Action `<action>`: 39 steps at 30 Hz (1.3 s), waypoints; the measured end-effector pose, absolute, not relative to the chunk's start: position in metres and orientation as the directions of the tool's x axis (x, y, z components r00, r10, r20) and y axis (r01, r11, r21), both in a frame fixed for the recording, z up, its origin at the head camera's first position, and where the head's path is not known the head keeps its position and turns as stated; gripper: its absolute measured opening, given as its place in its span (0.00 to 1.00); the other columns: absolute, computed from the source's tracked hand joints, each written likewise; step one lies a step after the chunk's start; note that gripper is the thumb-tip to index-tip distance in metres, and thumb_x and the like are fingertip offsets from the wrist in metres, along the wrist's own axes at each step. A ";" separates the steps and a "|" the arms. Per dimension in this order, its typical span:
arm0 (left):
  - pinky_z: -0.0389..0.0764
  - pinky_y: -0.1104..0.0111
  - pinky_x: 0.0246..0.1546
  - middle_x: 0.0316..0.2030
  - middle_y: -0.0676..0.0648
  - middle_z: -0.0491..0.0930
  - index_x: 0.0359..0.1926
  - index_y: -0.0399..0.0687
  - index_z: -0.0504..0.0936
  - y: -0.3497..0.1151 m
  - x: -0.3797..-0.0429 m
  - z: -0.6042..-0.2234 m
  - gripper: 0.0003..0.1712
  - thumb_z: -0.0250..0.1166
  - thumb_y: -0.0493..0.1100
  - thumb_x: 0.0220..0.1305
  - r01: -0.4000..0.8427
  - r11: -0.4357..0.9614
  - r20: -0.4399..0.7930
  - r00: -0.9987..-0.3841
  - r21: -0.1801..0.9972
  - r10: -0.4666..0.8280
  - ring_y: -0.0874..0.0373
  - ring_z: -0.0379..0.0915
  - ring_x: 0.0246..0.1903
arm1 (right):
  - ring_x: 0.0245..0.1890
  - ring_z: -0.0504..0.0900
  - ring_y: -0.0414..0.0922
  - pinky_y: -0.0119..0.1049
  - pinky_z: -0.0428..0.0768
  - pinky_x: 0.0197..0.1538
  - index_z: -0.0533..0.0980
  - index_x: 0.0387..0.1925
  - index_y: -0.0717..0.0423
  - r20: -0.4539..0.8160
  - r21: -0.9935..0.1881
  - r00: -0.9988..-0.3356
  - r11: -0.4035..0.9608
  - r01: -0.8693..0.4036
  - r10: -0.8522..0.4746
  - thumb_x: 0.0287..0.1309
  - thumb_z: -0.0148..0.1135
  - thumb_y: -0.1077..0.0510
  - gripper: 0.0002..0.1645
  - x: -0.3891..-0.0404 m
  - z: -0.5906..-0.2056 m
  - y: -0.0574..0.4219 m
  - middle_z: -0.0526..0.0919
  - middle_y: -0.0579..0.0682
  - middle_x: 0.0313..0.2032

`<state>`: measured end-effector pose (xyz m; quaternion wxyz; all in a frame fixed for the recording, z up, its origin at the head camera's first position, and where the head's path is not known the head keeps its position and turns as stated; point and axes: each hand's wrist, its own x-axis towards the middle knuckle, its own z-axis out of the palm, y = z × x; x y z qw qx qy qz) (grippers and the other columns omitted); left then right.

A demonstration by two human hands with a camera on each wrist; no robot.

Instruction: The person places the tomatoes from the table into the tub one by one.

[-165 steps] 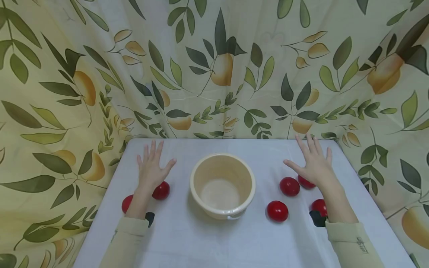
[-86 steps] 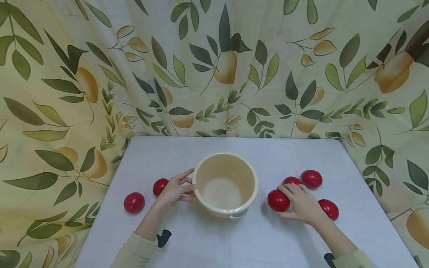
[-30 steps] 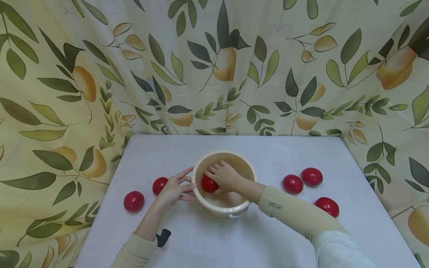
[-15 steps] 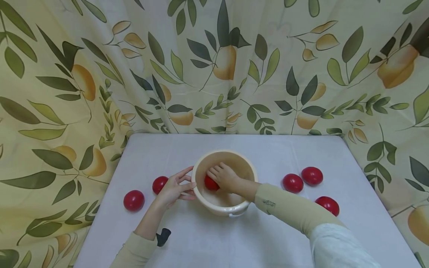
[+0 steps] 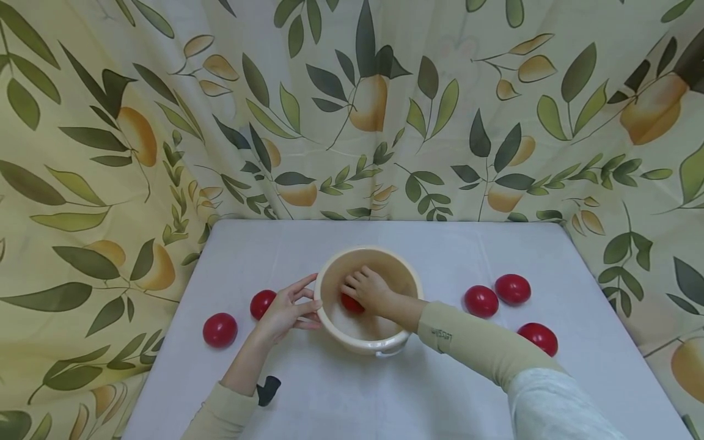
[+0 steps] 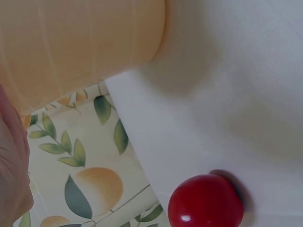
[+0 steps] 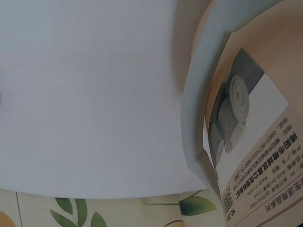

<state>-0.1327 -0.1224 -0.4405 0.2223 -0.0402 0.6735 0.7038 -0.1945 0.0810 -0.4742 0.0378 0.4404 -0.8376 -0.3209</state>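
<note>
A cream bucket (image 5: 365, 347) stands in the middle of the white table. My left hand (image 5: 288, 313) rests against its left side, thumb at the rim and fingers spread loosely along the outer wall; in the left wrist view part of this hand (image 6: 12, 175) shows beside the bucket wall (image 6: 80, 42). Down inside the bucket, my right hand (image 5: 371, 290) holds a glossy red ball (image 5: 351, 304) with bent fingers over its top. Much of that ball is hidden under the hand. The right wrist view shows only the bucket's rim (image 7: 191, 123) and a printed label (image 7: 258, 142), not the hand.
Two more red balls, one nearer (image 5: 220, 330) and one by my left hand (image 5: 262, 304), lie left of the bucket. Three others (image 5: 481, 301) sit to its right, one partly behind my right sleeve (image 5: 489, 348). A leaf-and-fruit patterned curtain (image 5: 352, 122) hangs behind the table (image 5: 352, 403).
My right hand took a red ball from the right side and carried it into the bucket, where it has shifted slightly right. My left hand moved to the bucket and stayed there.
</note>
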 end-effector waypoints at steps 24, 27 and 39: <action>0.83 0.61 0.31 0.36 0.44 0.72 0.66 0.51 0.62 -0.123 -0.132 -0.440 0.36 0.63 0.35 0.57 -0.361 0.002 -0.349 -0.901 0.933 0.258 0.53 0.81 0.28 | 0.57 0.64 0.53 0.60 0.56 0.58 0.65 0.59 0.46 0.375 -0.059 -0.741 0.783 -0.619 -0.557 0.49 0.66 0.52 0.34 -0.190 -0.425 0.156 0.68 0.55 0.56; 0.83 0.62 0.31 0.36 0.44 0.72 0.66 0.50 0.61 -0.123 -0.133 -0.440 0.36 0.62 0.34 0.57 -0.361 0.003 -0.349 -0.901 0.933 0.259 0.54 0.81 0.27 | 0.59 0.60 0.55 0.63 0.52 0.58 0.63 0.61 0.47 0.375 -0.151 -0.842 0.870 -0.469 -0.389 0.52 0.63 0.48 0.34 -0.188 -0.430 0.181 0.65 0.57 0.58; 0.83 0.62 0.30 0.36 0.44 0.72 0.66 0.51 0.62 -0.123 -0.133 -0.441 0.34 0.60 0.32 0.59 -0.359 0.004 -0.348 -0.900 0.933 0.261 0.51 0.82 0.28 | 0.58 0.54 0.66 0.70 0.46 0.55 0.55 0.62 0.61 0.112 -0.284 -0.988 0.956 0.073 0.109 0.50 0.62 0.44 0.45 -0.166 -0.493 0.279 0.58 0.69 0.57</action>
